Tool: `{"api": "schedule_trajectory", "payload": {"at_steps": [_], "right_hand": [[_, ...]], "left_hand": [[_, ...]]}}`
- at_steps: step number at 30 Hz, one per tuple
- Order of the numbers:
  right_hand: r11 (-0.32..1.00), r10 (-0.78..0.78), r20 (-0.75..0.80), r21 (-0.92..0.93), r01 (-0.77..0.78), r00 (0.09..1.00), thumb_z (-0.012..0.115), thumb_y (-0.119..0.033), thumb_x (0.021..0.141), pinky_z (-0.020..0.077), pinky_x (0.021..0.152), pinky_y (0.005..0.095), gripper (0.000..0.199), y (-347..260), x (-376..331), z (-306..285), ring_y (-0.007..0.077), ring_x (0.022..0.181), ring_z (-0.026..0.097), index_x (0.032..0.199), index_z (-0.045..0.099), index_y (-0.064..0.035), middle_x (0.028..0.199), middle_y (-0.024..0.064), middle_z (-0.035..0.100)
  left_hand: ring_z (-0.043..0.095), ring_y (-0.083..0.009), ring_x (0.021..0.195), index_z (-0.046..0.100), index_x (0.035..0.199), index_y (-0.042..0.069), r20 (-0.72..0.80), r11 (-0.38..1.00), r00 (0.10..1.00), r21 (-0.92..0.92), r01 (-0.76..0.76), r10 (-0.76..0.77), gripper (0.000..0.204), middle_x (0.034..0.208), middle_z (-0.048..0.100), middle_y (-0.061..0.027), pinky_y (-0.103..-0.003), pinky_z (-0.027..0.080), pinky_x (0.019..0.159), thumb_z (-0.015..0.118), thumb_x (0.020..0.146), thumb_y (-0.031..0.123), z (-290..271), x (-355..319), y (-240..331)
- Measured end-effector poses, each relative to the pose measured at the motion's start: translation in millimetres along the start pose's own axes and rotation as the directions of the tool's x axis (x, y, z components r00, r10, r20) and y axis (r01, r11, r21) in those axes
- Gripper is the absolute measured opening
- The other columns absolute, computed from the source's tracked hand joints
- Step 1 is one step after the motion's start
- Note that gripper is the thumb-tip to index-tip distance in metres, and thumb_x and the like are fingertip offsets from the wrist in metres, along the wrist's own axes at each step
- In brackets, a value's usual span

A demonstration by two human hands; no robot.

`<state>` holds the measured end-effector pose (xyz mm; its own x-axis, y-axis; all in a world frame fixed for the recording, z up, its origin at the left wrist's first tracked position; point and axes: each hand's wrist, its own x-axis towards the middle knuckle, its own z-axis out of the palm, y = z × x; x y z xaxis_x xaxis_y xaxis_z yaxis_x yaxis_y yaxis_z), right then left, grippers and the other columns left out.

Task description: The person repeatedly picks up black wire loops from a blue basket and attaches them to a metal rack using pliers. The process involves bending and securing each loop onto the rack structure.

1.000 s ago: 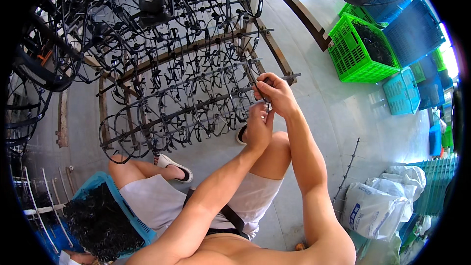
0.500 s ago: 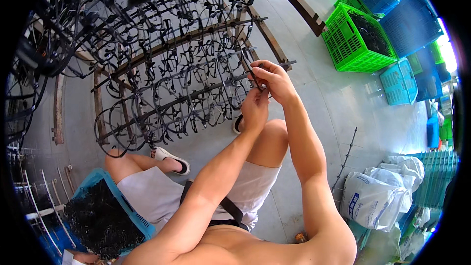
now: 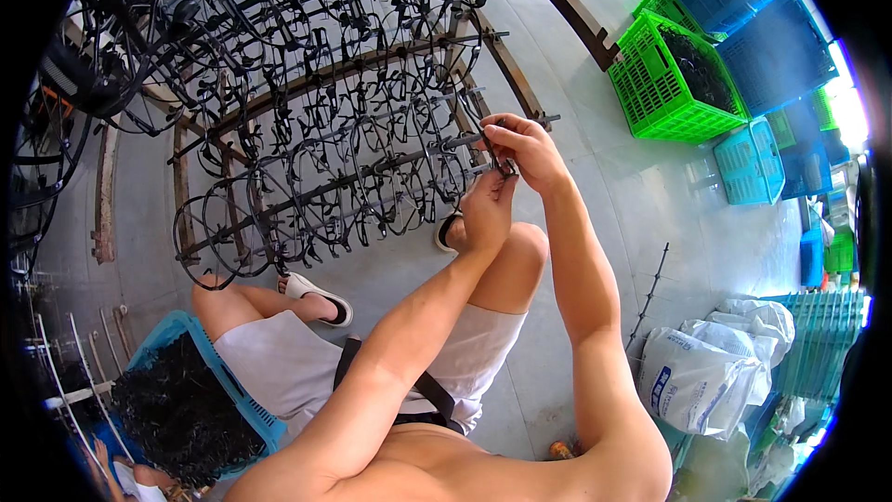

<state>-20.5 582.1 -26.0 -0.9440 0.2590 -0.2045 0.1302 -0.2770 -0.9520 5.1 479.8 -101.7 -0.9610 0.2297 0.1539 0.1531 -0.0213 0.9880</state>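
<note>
My right hand (image 3: 528, 156) pinches a thin, black, curved part (image 3: 506, 165) between thumb and fingers. Just below it, the fingertips of my left hand (image 3: 487, 212) are closed on the same part's lower end. Its exact kind cannot be made out, as my fingers cover much of it. Both hands are at the right end of a metal rack (image 3: 372, 170), whose rods carry many thin black looped pieces. Whether the held part touches the rod end beside it is hard to tell.
At my left knee stands a light-blue basket (image 3: 249, 398) full of black parts (image 3: 177, 409). Green crates (image 3: 641, 84) and blue crates (image 3: 776, 46) are stacked at the far right. White sacks (image 3: 697, 376) lie right, near a spiked rod (image 3: 653, 293). Another person's hand (image 3: 100, 455) shows lower left.
Both hands stay together at the rack's right end, with small finger movements on the black part. The whole view has shifted slightly.
</note>
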Motion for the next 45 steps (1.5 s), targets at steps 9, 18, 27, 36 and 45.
{"api": "schedule_trajectory", "payload": {"at_steps": [9, 18, 27, 36, 45], "right_hand": [[0.999, -0.006, -0.016, -0.036, 0.006, 1.0, 0.062, -0.016, 0.088, 0.0387, 0.057, 0.0198, 0.022, -3.5, -6.5, 8.1, 0.0058, 0.066, 0.052, 0.102, 0.062, 0.0006, 0.079, 0.0048, 0.064], [0.969, 0.022, -0.104, -0.242, -0.047, 0.994, 0.062, -0.028, 0.088, 0.0394, 0.059, 0.0219, 0.027, -7.9, 3.4, -1.1, 0.0061, 0.065, 0.049, 0.095, 0.065, -0.002, 0.076, 0.0017, 0.062], [0.823, -0.019, -0.109, -0.566, -0.047, 0.994, 0.062, -0.022, 0.089, 0.0389, 0.066, 0.0212, 0.025, 46.0, -49.2, -10.8, 0.0066, 0.074, 0.048, 0.097, 0.064, 0.0016, 0.081, -0.0006, 0.058], [0.925, -0.025, -0.123, -0.378, -0.023, 0.992, 0.059, -0.027, 0.091, 0.0461, 0.072, 0.0253, 0.028, 24.4, -32.0, -7.6, 0.0093, 0.078, 0.054, 0.1, 0.063, -0.0011, 0.086, 0.0011, 0.059], [0.977, -0.017, -0.078, -0.214, 0.0, 0.997, 0.063, -0.023, 0.088, 0.0463, 0.068, 0.0243, 0.025, -9.1, -5.0, -6.1, 0.0096, 0.072, 0.055, 0.098, 0.063, -0.0003, 0.08, 0.0022, 0.06]], "left_hand": [[0.051, -0.0103, 0.06, 0.056, 0.077, 0.0, 0.113, 0.844, 0.905, -0.328, 0.424, -0.41, 0.013, 0.067, 0.057, -0.0041, -0.023, 0.041, 0.057, 0.066, 0.08, 0.008, 1.6, 5.3, 11.4], [0.056, -0.021, 0.087, 0.047, 0.116, -0.001, -0.08, 0.989, 0.986, -0.022, 0.143, -0.145, 0.043, 0.091, 0.056, -0.0088, -0.03, 0.047, 0.075, 0.064, 0.076, 0.001, 1.1, -40.2, 27.7], [0.061, -0.0107, 0.079, 0.059, 0.105, 0.001, 0.575, 0.961, 0.785, 0.009, 0.277, -0.231, 0.02, 0.089, 0.067, -0.0064, -0.027, 0.049, 0.074, 0.057, 0.089, 0.013, -205.4, -86.9, 68.8], [0.065, -0.0275, 0.081, 0.062, 0.098, 0.0, 0.427, 0.996, 0.9, 0.029, 0.08, -0.085, 0.021, 0.087, 0.066, -0.0194, -0.036, 0.05, 0.07, 0.058, 0.085, 0.017, -127.8, -65.1, 34.5], [0.063, -0.0232, 0.084, 0.051, 0.115, -0.004, -0.043, 0.999, 0.999, 0.054, 0.0, 0.002, 0.036, 0.092, 0.063, -0.019, -0.033, 0.05, 0.067, 0.059, 0.088, 0.017, -7.0, -16.2, 22.4]]}}
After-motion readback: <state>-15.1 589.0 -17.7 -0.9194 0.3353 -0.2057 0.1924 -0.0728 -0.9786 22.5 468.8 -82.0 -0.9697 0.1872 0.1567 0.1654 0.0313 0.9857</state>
